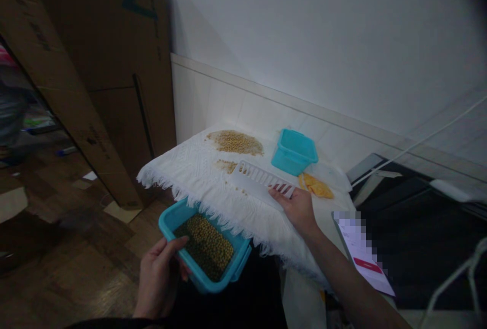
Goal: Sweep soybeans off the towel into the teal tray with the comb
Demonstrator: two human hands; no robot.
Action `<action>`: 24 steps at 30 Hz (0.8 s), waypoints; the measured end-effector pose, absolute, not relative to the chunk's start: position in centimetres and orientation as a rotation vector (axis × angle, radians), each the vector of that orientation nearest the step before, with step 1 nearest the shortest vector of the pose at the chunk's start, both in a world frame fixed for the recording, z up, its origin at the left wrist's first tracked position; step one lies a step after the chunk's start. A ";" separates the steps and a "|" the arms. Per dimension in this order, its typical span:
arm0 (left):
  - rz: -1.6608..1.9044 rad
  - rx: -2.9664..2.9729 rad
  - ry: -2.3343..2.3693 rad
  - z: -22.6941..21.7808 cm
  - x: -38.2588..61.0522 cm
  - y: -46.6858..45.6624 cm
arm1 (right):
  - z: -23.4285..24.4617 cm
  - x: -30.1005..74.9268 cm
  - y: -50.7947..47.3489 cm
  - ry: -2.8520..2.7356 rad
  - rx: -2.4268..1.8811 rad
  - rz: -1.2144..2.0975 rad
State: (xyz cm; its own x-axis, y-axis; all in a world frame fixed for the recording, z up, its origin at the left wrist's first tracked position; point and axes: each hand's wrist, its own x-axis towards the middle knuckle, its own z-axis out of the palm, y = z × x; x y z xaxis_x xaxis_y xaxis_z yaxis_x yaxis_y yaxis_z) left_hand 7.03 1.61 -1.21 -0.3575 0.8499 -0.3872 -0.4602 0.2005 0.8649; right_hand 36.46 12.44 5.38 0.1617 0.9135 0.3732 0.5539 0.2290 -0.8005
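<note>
My left hand (159, 274) grips the near-left rim of a turquoise plastic bin (243, 263), thumb over the edge. Yellowish beans (211, 240) cover its bottom, and it is held just under the fringed edge of a white cloth (182, 169). In my right hand (299, 211) is a flat white slotted plastic piece (253, 187), pinched at its right end and held low over the cloth. Beside its left end lies a small patch of beans (227, 166), with a few loose ones nearby. A larger bean pile (236, 142) spreads farther back on the cloth.
A second turquoise bin (294, 151) stands on the cloth near the wall, a crumpled yellow cloth (316, 186) beside it. A phone-like screen (361, 253) lies to the right. A tall cardboard box (114, 65) stands at the left, and papers are scattered across the wooden floor.
</note>
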 end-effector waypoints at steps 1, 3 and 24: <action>1.443 0.422 1.324 -1.3 7.0 1.6 | 5.5 36.3 12.5 -1.513 -1.428 0.457; 1.441 0.433 1.322 -1.4 7.0 1.6 | 5.6 35.9 12.9 -1.518 -1.390 0.474; 1.428 0.375 1.306 -1.0 7.7 1.7 | 5.1 35.8 6.7 -1.440 -1.480 0.330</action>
State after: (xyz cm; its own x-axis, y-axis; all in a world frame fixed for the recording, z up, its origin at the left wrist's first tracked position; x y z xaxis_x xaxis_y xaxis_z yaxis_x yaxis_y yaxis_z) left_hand 7.72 1.67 -1.03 -0.3395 0.8422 -0.4189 -0.4920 0.2206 0.8422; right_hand 35.82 6.72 5.08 0.2525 0.8668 0.4301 0.5930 0.2126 -0.7766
